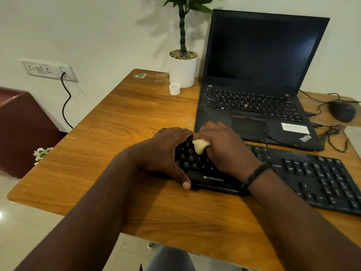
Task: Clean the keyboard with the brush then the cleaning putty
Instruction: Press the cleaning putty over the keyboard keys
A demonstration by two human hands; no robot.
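Two hands, left hand, right hand, one putty lump, one keyboard

Both forearms come in bare, no sleeves showing right up to the near edge. The left hand wears nothing, no ring, no watch. On the right hand side, a dark braided bracelet circles the wrist.

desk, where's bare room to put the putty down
Free: the wood left of the keyboard, up to the small white cup, and the front strip before it. Crowded: right side, with laptop, mouse and cables.
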